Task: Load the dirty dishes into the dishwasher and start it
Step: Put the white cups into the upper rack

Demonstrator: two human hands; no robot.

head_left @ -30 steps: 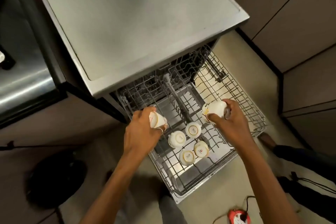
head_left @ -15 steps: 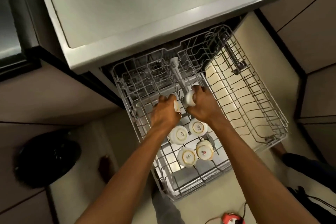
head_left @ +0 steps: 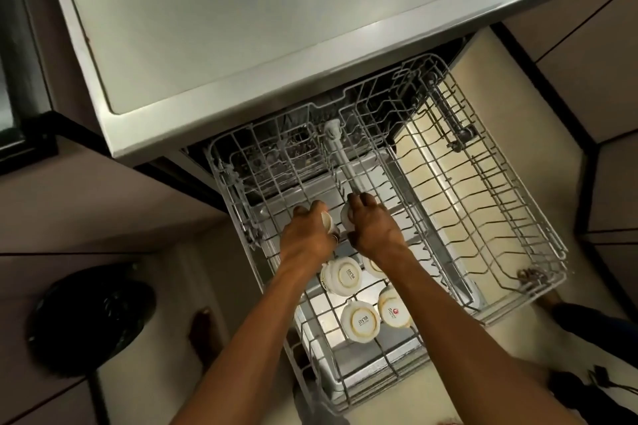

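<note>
Hands work side by side low in the pulled-out grey wire dishwasher rack (head_left: pixel 500 217), which juts forward from under the brushed-steel top of the dishwasher (head_left: pixel 276 28). The left hand (head_left: pixel 305 238) has its fingers curled round a small white ceramic cup (head_left: pixel 326 219), of which only a sliver shows past the knuckles. The right hand (head_left: pixel 374 231) has its fingers bent down over a second white cup (head_left: pixel 346 217) and grips it from above. The two held cups are just beside each other near the rack's middle, at the near end of a pale grey plastic spray tube (head_left: pixel 340 159) that runs back towards the machine. Whether either cup rests on the wires cannot be told, as the hands cover them. Nearer the person, four more white cups stand upside down in the same left half of the rack: a printed-base cup (head_left: pixel 341 278) just below the left wrist, a half-hidden cup (head_left: pixel 371 266) behind the right forearm, a front-left cup (head_left: pixel 360 321) and a front-right cup (head_left: pixel 393 308). The rack's right half shows rows of wire tines. On the cream floor (head_left: pixel 497 55), left of the rack, are a round black bin (head_left: pixel 91 317) and the person's foot (head_left: pixel 207 331).
</note>
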